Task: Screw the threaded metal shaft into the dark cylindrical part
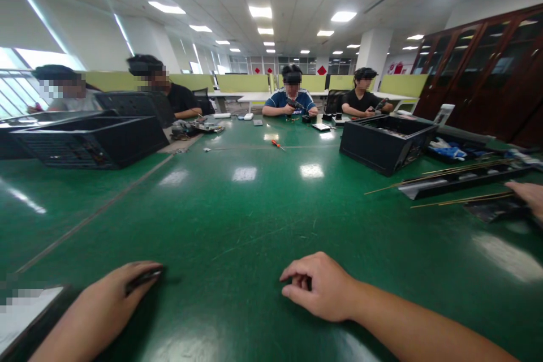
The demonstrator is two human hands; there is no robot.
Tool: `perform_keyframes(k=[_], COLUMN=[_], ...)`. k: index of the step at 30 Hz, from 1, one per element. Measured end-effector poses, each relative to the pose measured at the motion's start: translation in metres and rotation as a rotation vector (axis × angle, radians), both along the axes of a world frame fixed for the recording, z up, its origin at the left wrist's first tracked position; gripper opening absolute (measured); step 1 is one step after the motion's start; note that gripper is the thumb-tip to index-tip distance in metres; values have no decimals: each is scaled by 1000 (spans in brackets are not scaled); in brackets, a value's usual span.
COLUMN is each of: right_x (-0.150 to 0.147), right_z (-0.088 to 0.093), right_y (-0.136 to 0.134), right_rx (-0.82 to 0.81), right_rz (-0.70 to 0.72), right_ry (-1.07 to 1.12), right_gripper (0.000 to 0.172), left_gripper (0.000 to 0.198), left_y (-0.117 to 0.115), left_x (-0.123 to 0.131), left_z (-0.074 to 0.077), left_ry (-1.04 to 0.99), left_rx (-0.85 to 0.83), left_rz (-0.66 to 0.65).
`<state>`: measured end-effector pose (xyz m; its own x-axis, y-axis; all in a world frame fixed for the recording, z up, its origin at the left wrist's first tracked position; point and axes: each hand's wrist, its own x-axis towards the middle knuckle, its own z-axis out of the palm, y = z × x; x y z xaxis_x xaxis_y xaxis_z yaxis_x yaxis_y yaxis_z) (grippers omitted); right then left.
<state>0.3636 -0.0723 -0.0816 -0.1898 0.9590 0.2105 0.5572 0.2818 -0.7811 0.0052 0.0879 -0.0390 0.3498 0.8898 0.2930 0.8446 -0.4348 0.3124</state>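
My left hand [108, 300] is at the lower left, closed round a small dark object [144, 279] with a slight metallic shine. Its kind is unclear, as the fingers cover most of it. Close to the left wrist lies a dark-edged flat thing with a white surface [31, 314], cut off by the picture's edge. My right hand [320, 288] rests low over the green tabletop [237, 226], right of centre. Its fingers are loosely curled, with a gap between thumb and forefinger, and nothing shows in them.
Black computer cases stand at the left [91, 141] and right [384, 141]. An orange-handled screwdriver [278, 145] lies far ahead. Thin brass-coloured rods and dark metal channels [458, 178] lie at right, beside another person's hand [528, 198]. Several people sit across the table.
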Motion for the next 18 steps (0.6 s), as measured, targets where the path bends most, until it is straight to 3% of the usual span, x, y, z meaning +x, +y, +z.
perform_keyframes(k=[4,9,13,18], right_x=[-1,-1,0,1], right_z=[1,0,1,3], right_y=[1,2,0,1], right_rx=[-58,-68,-47,11], right_rz=[-34,-108,-100,-198], right_ry=[85,166,103,73], right_gripper=[30,58,62,57], left_gripper=[22,24,31,53], left_y=[-21,-66,-82,-81], left_x=[51,136,176,177], left_z=[-3,7,9,-10], left_ry=[17,-2,-34,-158], left_rx=[-93,-201,-276,-247], left_rz=[-235,-572,-636,-577])
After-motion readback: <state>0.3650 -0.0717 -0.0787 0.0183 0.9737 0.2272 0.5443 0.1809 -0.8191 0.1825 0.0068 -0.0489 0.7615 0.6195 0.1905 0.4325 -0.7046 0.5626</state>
